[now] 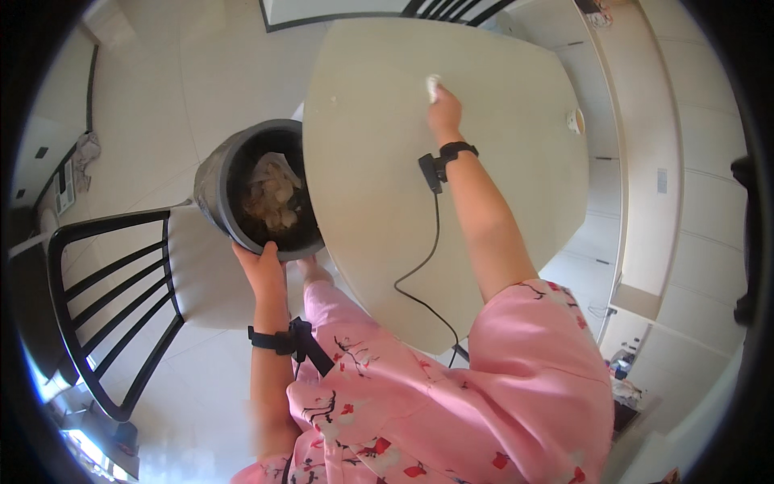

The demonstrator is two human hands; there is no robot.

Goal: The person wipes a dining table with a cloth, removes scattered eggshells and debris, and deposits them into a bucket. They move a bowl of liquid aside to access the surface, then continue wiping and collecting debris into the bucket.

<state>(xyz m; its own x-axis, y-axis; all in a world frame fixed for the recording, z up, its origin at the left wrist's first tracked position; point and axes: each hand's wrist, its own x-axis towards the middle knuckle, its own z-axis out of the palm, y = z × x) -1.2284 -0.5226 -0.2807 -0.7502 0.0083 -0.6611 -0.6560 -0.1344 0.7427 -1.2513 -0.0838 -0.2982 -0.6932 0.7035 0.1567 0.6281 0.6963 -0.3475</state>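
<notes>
My left hand [260, 263] grips the near rim of a dark trash bin [228, 181], with its thumb over the edge. The bin is tilted with its mouth against the left edge of a pale table [375, 199]; crumpled refuse [275, 193] lies inside. Over the far half of the table my right hand [445, 112] is closed on a small white wad, perhaps tissue [433, 88]. A small pale crumb [333, 98] is on the tabletop, left of that hand. Both wrists wear black straps, and a cable runs from the right one across the table.
A black-framed chair [109, 224] with a pale seat stands left of the bin. Another chair's black slats [453, 9] show beyond the table's far edge. A small cup or roll [575, 121] sits at the table's right edge. Pale cabinets [707, 181] line the right side.
</notes>
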